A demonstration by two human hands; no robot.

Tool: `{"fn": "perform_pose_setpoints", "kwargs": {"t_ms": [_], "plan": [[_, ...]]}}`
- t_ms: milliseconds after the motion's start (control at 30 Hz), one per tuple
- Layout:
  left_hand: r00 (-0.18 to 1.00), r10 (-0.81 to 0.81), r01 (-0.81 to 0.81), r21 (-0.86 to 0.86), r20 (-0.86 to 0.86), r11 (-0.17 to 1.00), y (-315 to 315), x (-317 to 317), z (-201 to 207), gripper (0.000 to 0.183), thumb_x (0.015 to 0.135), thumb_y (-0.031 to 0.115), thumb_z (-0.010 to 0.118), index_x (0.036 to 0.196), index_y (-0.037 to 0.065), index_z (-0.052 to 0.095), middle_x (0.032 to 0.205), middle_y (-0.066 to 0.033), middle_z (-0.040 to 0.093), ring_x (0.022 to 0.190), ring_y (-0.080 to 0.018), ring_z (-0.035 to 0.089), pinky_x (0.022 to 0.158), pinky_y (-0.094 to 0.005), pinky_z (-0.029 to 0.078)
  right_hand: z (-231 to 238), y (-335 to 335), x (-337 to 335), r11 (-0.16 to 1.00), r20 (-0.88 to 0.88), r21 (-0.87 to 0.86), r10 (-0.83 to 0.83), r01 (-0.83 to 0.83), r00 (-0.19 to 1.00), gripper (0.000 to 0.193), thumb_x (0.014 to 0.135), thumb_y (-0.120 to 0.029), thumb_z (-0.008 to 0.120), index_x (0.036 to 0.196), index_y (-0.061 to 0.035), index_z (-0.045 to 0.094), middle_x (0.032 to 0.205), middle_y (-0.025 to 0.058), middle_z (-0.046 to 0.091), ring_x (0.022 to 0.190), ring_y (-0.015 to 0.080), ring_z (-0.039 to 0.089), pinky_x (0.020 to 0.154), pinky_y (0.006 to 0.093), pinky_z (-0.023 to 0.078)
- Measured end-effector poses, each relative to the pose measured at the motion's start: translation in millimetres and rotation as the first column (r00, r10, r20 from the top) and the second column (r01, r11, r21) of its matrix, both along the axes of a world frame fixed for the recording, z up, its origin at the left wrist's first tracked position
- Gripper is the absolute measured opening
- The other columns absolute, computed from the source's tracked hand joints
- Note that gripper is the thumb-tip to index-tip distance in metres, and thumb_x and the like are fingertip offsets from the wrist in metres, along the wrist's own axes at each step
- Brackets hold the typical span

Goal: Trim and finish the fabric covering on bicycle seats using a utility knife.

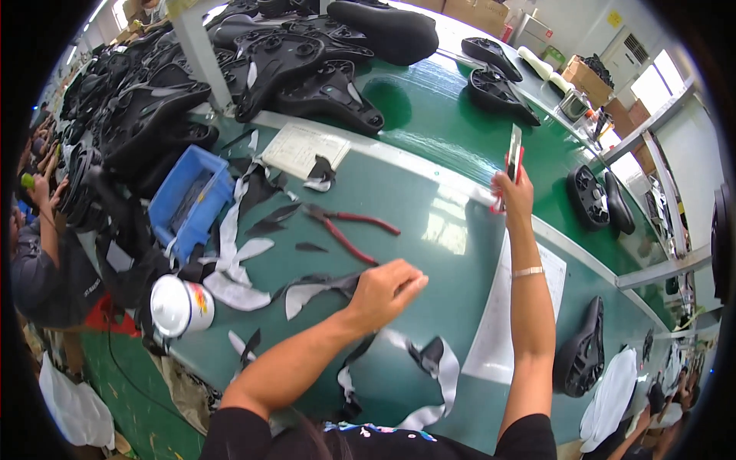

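Observation:
My left hand [387, 293] is closed with its fingers curled, low over the green worktable [406, 176]. A black and grey scrap strip [318, 290] runs up to its wrist side; whether the fingers hold anything is hidden. Out to the right and farther away, my right hand [517, 195] is raised and wrapped round a red-handled cutting tool [515, 144], its pale flat blade pointing up. Whether that is a knife or scissors I cannot tell. Red-handled pliers [349, 222] lie spread on the table beyond my left hand.
Black saddle shells [295, 65] are heaped at the far left. A blue bin [192, 201], a white tub [172, 307] and scraps lie left. Paper sheets [491, 337] lie under my right arm. A metal rail [429, 175] borders the green belt [429, 100]. Other people work at far left.

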State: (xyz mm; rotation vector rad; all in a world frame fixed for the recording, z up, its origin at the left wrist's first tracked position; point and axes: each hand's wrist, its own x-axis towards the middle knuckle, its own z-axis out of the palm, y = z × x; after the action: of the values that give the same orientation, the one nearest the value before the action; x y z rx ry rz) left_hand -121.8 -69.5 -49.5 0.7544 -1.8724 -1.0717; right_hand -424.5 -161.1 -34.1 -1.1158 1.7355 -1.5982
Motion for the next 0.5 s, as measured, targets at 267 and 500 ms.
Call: {"fn": "perform_pose_setpoints", "kwargs": {"t_ms": [267,500], "plan": [[0.996,-0.057,0.046,0.149,0.068,0.988,-6,9,2,0.01,0.084,0.008,0.064,0.083,-0.001,0.061,0.075,-0.011,0.059,0.062,-0.0228,0.057,0.056,-0.0311,0.045,-17,-202,-54,0.994,-0.086,0.005,-0.107,0.108,0.99,0.052,0.07,-0.022,0.068,0.12,-0.0103,0.057,0.085,0.0039,0.058,0.069,0.0142,0.058,0.06,0.0302,0.054],[0.993,-0.073,0.058,0.172,0.088,0.983,-5,6,2,0.01,0.084,0.009,0.065,0.083,0.0,0.062,0.076,-0.0107,0.06,0.064,-0.0213,0.058,0.057,-0.0302,0.046,-40,-166,-43,0.975,0.207,-0.184,-0.084,0.123,0.975,0.032,0.077,-0.02,0.066,0.103,-0.0065,0.053,0.072,0.0032,0.054,0.059,0.0143,0.058,0.055,0.0272,0.05]]}}
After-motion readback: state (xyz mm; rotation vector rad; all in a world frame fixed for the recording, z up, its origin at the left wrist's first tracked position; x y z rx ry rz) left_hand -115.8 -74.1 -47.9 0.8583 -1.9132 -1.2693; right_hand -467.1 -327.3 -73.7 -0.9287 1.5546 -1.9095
